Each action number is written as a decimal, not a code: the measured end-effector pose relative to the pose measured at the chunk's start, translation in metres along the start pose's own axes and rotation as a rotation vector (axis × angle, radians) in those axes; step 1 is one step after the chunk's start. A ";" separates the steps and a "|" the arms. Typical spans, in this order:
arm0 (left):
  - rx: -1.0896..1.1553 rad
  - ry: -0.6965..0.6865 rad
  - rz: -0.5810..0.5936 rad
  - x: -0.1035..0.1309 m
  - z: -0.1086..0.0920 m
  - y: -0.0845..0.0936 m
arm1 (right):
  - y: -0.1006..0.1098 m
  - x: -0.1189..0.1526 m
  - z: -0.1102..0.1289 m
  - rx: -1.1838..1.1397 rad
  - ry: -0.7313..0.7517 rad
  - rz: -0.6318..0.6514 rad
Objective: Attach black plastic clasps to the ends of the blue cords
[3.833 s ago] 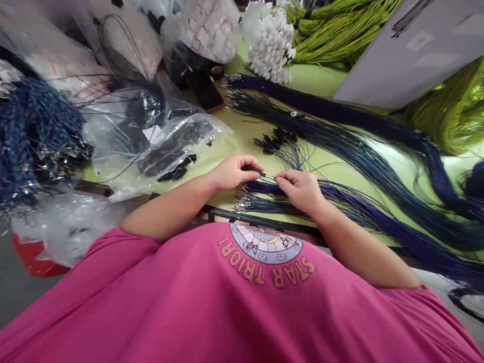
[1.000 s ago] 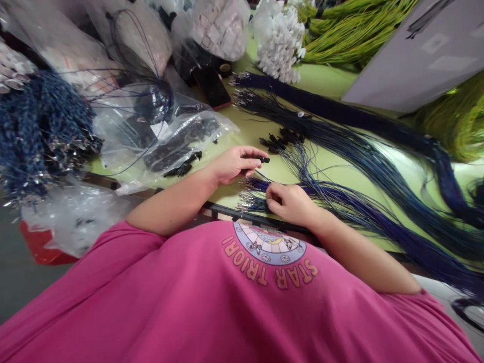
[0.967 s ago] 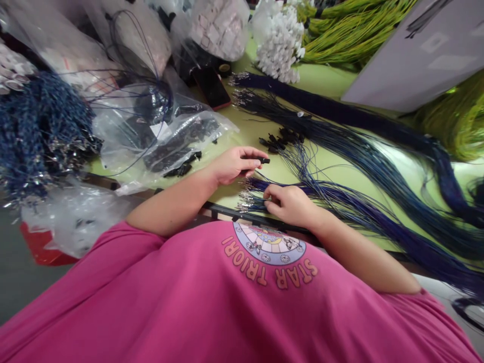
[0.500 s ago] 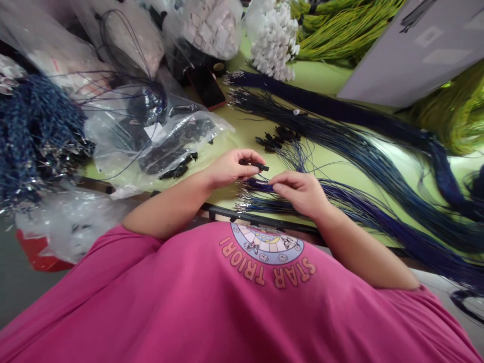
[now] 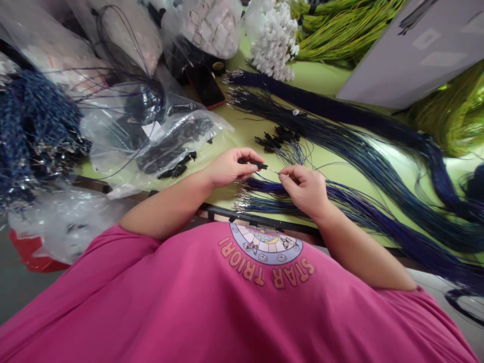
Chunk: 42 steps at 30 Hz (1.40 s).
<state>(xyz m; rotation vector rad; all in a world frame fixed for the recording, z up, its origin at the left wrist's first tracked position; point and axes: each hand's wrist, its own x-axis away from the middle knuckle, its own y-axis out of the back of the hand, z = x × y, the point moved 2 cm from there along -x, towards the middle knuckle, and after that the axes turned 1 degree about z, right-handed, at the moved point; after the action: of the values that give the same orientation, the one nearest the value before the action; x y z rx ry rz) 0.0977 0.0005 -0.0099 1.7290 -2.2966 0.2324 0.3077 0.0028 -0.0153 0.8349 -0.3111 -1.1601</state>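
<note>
Pinching small black connector housing (image 5: 259,164) in left hand (image 5: 229,167) grip, open end pointing right. Right hand (image 5: 304,187) grip narrow, nipping thin blue wire (image 5: 273,171) near its metal tip; tip just beside housing, not yet touching. Wire long axis left-right, in line with housing. Blue wire bundle (image 5: 340,201) below on desk (image 5: 245,132).

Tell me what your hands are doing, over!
Left hand pinches small black plastic connector. Right hand pinches thin blue wire tip beside it, apart. Nothing between.
</note>
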 end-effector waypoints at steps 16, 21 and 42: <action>-0.158 -0.120 0.016 -0.009 0.017 -0.004 | -0.009 -0.006 0.003 -0.100 -0.038 0.234; -0.190 -0.099 -0.010 -0.008 0.015 0.000 | -0.010 -0.010 -0.001 -0.183 -0.048 0.221; -0.065 -0.060 0.032 -0.004 0.005 0.013 | -0.021 -0.017 -0.026 0.212 0.182 0.397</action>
<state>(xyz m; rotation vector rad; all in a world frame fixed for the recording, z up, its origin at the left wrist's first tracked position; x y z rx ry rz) 0.0862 0.0064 -0.0155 1.6906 -2.3481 0.1121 0.3028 0.0257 -0.0447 1.0045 -0.4318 -0.6837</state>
